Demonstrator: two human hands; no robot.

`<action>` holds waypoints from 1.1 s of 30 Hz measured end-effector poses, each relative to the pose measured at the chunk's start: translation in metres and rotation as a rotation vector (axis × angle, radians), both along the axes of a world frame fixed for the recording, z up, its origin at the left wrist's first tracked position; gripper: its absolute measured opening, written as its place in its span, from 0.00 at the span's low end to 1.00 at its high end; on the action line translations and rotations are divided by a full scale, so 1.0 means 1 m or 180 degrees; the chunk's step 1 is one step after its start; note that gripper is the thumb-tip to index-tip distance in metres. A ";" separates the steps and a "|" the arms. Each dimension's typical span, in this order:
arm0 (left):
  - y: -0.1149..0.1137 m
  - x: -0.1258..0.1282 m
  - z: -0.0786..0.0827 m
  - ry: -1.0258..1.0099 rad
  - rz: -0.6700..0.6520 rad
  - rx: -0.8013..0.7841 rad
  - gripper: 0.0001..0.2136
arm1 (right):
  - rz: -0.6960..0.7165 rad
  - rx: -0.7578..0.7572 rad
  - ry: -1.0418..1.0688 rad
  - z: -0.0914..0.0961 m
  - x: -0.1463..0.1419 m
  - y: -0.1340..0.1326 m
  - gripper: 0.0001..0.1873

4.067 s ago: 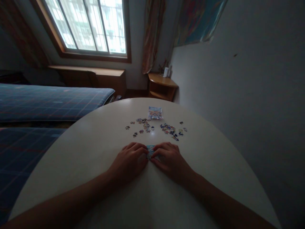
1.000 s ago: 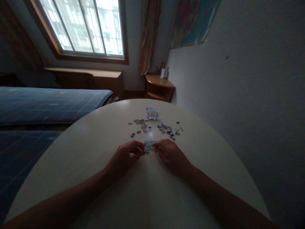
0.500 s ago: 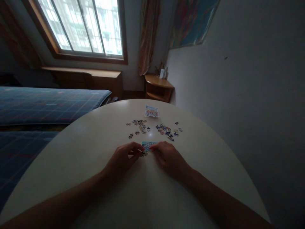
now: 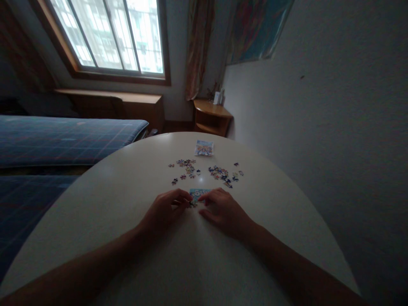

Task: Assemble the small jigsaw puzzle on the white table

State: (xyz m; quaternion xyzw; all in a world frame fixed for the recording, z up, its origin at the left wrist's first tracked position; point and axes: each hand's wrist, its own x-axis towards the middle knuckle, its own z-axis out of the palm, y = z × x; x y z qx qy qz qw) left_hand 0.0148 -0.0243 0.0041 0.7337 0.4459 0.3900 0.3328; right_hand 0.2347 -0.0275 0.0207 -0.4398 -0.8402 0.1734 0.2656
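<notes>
A small, partly joined jigsaw puzzle (image 4: 196, 193) with a light blue top edge lies flat on the table between my hands. My left hand (image 4: 168, 207) pinches its lower left edge between thumb and fingers. Darker pieces show by those fingertips, too small to make out one by one. My right hand (image 4: 225, 211) rests at the puzzle's right side, index fingertip touching its surface. The right thumb is spread away below, leaving a gap with nothing in it. Part of the puzzle's right side is hidden under the right fingers.
Beyond the hands lie loose jigsaw pieces in a left cluster (image 4: 188, 167) and a right cluster (image 4: 219, 173). A printed picture packet (image 4: 204, 148) sits farther back on the round white table (image 4: 134, 170). A bed (image 4: 70, 140) stands left, a wall (image 4: 318, 127) right.
My right thumb has come away from the index finger and moved down, opening the pinch. My left hand stays in nearly the same place.
</notes>
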 end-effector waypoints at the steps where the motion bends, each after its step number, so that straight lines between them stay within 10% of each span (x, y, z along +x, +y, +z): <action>1: 0.000 0.000 0.001 0.0002 0.0009 0.0000 0.07 | -0.0007 -0.0013 0.0026 0.000 0.000 0.000 0.11; 20: -0.007 0.009 0.003 -0.0732 -0.0204 -0.0828 0.10 | 0.0303 0.0387 0.0370 -0.006 -0.010 -0.002 0.11; 27: -0.003 -0.001 0.002 0.0396 0.0144 0.0520 0.13 | 0.0171 0.0310 -0.0001 -0.007 -0.009 0.001 0.12; 33: -0.003 0.002 -0.007 0.1028 -0.0028 0.0527 0.20 | 0.0085 0.0282 -0.0122 -0.013 -0.009 0.002 0.13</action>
